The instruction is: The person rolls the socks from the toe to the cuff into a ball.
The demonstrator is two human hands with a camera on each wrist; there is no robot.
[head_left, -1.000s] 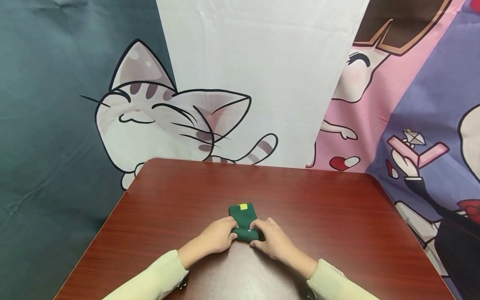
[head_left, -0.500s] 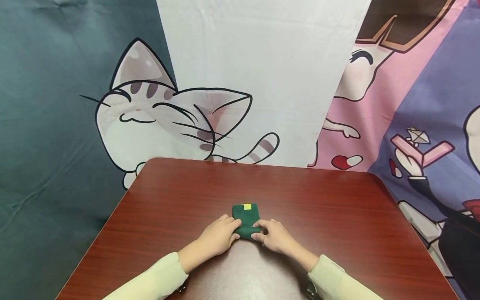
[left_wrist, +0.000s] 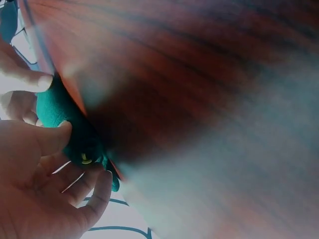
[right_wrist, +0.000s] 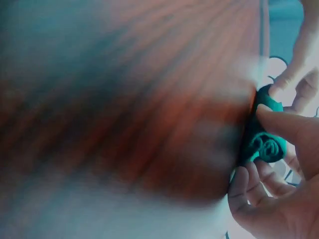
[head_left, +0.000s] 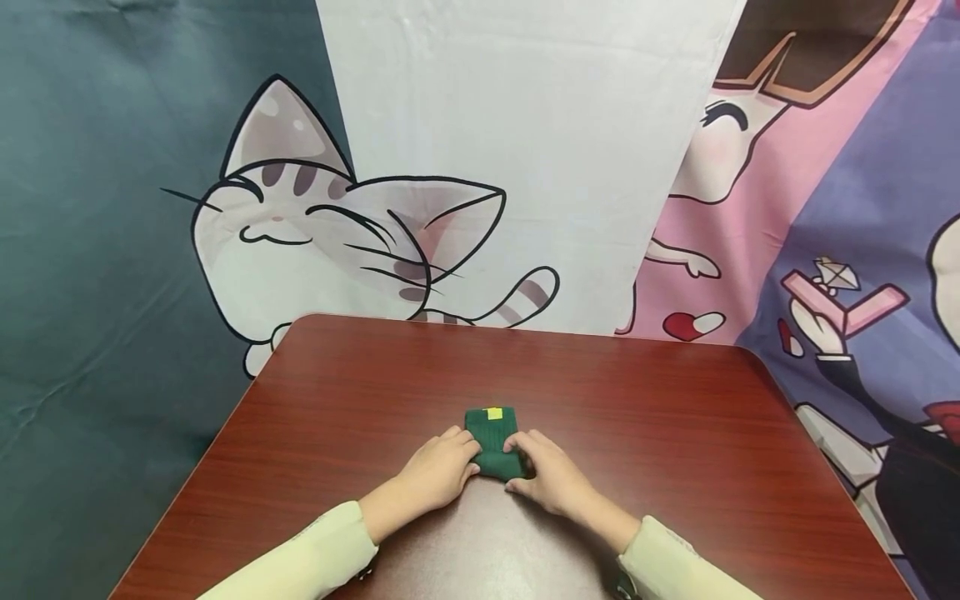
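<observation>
Leftmost, a teal panel (head_left: 90,208) of the printed backdrop hangs behind the table, with a smiling cartoon cat (head_left: 311,242) beside it. Below the cat, a pale green left sleeve (head_left: 300,554) leads to the left hand (head_left: 435,473), whose thumb and fingers are clamped on the left end of a dark green ribbed knit cloth (head_left: 491,435). This cloth lies around the middle of the reddish-brown wooden table (head_left: 337,392), its far part flat, with a yellow patch (head_left: 494,413) at the far edge. Its near part is rolled into a thick tube; the right wrist view shows the tube's end (right_wrist: 269,147), a spiral of layers wound one inside another. Next comes the right hand (head_left: 555,475), thumb and fingers curved round the tube's right end, thumb on one side and fingers on the other. A pale green right sleeve (head_left: 678,567) follows. Higher up on the backdrop are a red-and-white capsule (head_left: 693,326) and, farthest right of these, an open pink box (head_left: 846,312) in a drawn hand, a diamond (head_left: 836,273) just above the opening between its halves.
</observation>
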